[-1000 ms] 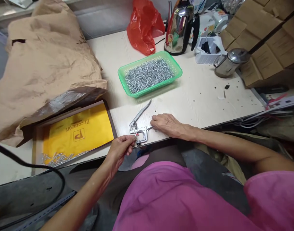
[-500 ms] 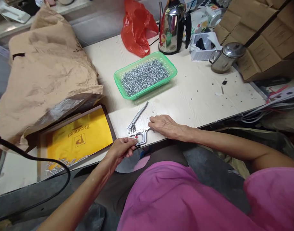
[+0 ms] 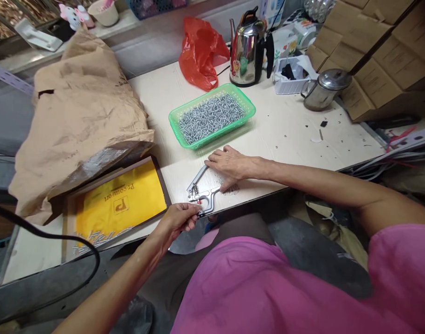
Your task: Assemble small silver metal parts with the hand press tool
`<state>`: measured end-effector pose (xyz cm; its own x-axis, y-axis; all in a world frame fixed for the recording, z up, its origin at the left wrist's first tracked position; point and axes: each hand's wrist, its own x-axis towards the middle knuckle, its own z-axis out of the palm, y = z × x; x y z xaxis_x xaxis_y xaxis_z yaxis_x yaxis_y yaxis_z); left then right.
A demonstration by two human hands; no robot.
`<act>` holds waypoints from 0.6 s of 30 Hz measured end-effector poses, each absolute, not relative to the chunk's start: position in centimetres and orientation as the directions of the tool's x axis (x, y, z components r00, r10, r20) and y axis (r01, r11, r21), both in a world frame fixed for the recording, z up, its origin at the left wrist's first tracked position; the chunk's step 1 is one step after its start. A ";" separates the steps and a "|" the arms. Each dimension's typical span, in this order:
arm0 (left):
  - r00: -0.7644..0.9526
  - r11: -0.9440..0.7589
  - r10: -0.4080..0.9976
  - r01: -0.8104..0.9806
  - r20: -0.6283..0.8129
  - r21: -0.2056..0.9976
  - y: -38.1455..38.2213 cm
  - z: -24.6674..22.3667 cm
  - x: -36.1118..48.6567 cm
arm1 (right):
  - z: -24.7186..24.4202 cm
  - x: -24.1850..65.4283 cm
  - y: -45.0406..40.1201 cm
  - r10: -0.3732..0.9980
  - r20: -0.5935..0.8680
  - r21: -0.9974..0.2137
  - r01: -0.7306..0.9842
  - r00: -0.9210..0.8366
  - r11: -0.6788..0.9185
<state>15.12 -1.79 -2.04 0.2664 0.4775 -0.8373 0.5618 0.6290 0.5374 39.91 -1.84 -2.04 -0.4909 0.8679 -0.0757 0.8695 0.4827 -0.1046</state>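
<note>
A pair of silver hand pliers (image 3: 209,200) with a spring by its pivot and a red part in its jaw lies at the table's front edge. My right hand (image 3: 233,166) spans the spread handles, fingers on the upper lever and thumb at the end of the lower one. At the jaw, my left hand (image 3: 180,217) has thumb and fingertips pinched together; what sits between them is too small to make out. Beyond the pliers stands a green basket (image 3: 174,132) full of small silvery metal pieces, perhaps springs.
To the left, a shallow box (image 3: 160,178) holds a yellow printed bag (image 3: 129,197) and loose silver pins (image 3: 94,239). Behind it leans a large brown paper sack (image 3: 87,102). A red plastic bag (image 3: 202,55), kettle (image 3: 247,55), metal pot (image 3: 325,90) and cardboard (image 3: 383,60) line the back.
My right hand has moved up from the lower handle and opened across both handles. My left hand stays pinched at the jaw. The view has shifted slightly.
</note>
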 end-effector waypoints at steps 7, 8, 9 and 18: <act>0.247 0.412 0.585 0.729 -0.772 0.546 -2.6 -1.2 14.7 | -1.8 39.4 -3.3 0.863 -0.056 -0.099 0.862 -0.503 0.496; 0.257 0.263 0.667 0.797 -0.699 0.544 -2.8 -0.9 14.8 | -1.8 39.4 -3.5 0.860 -0.057 -0.104 0.860 -0.507 0.499; 0.290 0.082 0.754 0.849 -0.589 0.522 -3.1 -0.5 15.0 | -1.9 39.4 -3.6 0.858 -0.058 -0.108 0.858 -0.510 0.503; 0.821 -0.798 0.570 0.560 -0.023 0.225 -1.2 -2.2 20.3 | -1.2 39.4 -4.3 0.882 -0.107 -0.120 0.886 -0.460 0.448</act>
<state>20.28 -1.20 -2.20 0.8214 0.5699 -0.0234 0.5597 -0.7975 0.2251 39.44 -4.29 -1.22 -0.4597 0.8815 -0.1075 0.8862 0.4476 -0.1196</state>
